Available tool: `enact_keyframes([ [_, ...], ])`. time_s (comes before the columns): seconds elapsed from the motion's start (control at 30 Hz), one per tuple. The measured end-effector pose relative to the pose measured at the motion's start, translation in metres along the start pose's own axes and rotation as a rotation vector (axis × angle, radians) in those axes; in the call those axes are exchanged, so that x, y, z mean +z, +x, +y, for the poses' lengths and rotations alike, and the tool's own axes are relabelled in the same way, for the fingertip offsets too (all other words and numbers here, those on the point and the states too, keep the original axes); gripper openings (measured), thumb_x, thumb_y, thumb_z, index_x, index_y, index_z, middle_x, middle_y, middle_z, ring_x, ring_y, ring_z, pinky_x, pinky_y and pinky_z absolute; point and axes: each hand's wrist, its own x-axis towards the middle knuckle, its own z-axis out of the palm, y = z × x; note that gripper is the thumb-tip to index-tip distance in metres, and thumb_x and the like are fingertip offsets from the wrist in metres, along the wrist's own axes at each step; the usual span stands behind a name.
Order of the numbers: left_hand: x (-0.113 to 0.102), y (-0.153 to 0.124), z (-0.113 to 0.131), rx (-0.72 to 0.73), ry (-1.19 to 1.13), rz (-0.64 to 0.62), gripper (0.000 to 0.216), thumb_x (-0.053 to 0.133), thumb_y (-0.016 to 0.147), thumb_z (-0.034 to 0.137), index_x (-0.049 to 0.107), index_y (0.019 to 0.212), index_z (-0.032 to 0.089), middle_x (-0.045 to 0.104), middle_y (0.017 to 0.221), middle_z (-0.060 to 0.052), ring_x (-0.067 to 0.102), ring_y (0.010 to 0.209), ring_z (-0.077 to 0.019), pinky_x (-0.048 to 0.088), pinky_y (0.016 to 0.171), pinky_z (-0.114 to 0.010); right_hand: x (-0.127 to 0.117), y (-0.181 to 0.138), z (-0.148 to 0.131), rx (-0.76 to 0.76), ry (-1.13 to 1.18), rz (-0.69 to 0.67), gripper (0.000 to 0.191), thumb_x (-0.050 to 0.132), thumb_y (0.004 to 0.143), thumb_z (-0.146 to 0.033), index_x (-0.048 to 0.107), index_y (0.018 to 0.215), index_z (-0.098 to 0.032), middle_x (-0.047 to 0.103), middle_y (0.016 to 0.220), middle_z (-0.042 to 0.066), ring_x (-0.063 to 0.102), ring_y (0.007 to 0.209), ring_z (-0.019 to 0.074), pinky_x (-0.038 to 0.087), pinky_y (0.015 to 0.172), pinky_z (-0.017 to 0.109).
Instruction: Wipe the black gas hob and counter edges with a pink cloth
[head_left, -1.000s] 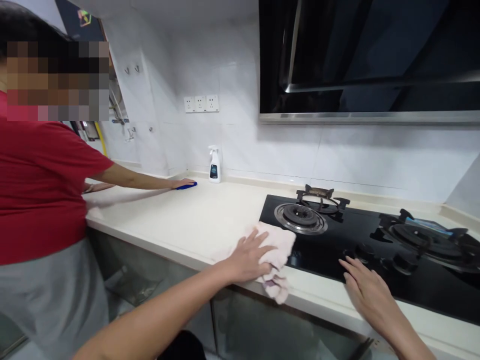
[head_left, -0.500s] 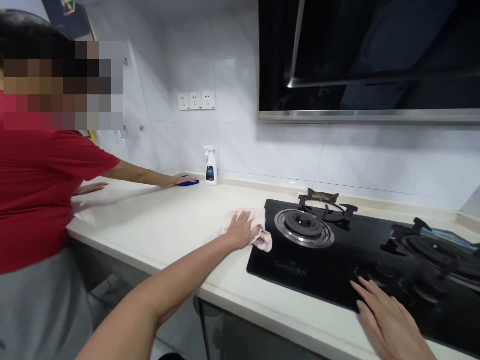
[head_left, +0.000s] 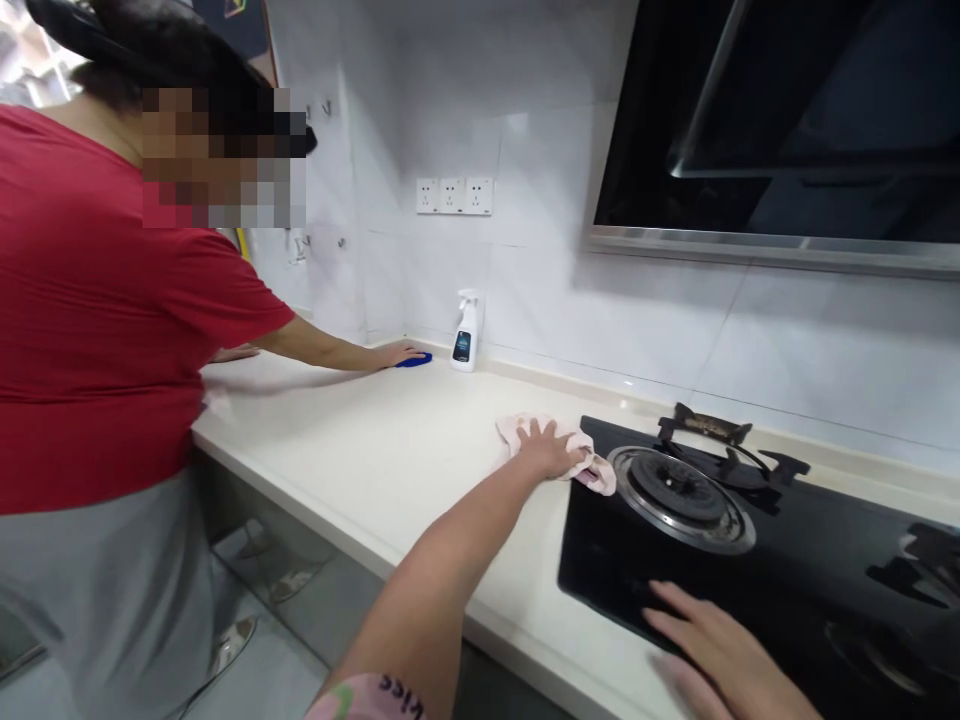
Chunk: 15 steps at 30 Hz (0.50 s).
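Pink cloth (head_left: 512,430) is lying on the countertop (head_left: 390,460) against the hob's (head_left: 787,560) left edge. Nearest, the right hand (head_left: 712,650) is resting flat on the hob glass, fingers loose and grasping nothing. Beyond it, the left hand (head_left: 546,452) is pressing on the cloth with fingers spread. Farthest, a spray bottle (head_left: 465,335) is standing at the wall, its contents indiscernible. Beside it, a co-worker's hand (head_left: 394,353) is pressing a blue cloth (head_left: 416,359).

Pale pink on cream and black

Under our left grip (head_left: 551,452) the cloth (head_left: 512,428) is pale pink, a shade deeper at its folded end. The bench (head_left: 390,460) beneath is plain cream. The hob (head_left: 600,560) just right of the grip is glossy black, with a silver burner ring (head_left: 679,490). Well beyond the grip we see a white spray bottle (head_left: 466,332) with a dark label, a bright blue rag (head_left: 415,359), and a co-worker's plain red shirt (head_left: 90,330) over grey.
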Motion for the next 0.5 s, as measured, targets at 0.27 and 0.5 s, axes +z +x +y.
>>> enact_keyframes([
  [0.27, 0.000, -0.093, -0.040, 0.256, 0.037, -0.037, 0.064, 0.039, 0.100, 0.065, 0.038, 0.161, 0.044, 0.021, 0.176, 0.001, 0.013, 0.160, -0.0391, 0.012, 0.125, -0.067, 0.022, 0.114, -0.081, -0.238, 0.129, 0.090, 0.039, 0.062, 0.099, -0.034, 0.064, 0.135, -0.022, 0.071, 0.128, 0.012, 0.068, 0.118, 0.0243, 0.059, 0.098, 0.038],
  [0.5, -0.002, -0.075, -0.045, 0.255, 0.012, -0.033, 0.075, 0.036, 0.095, 0.078, 0.038, 0.161, 0.043, 0.018, 0.177, -0.002, 0.011, 0.160, -0.0445, 0.010, 0.122, -0.073, 0.036, 0.122, -0.089, -0.211, 0.108, 0.159, 0.028, 0.061, 0.095, -0.026, 0.065, 0.122, -0.021, 0.071, 0.113, 0.011, 0.070, 0.102, 0.0235, 0.059, 0.085, 0.037],
])
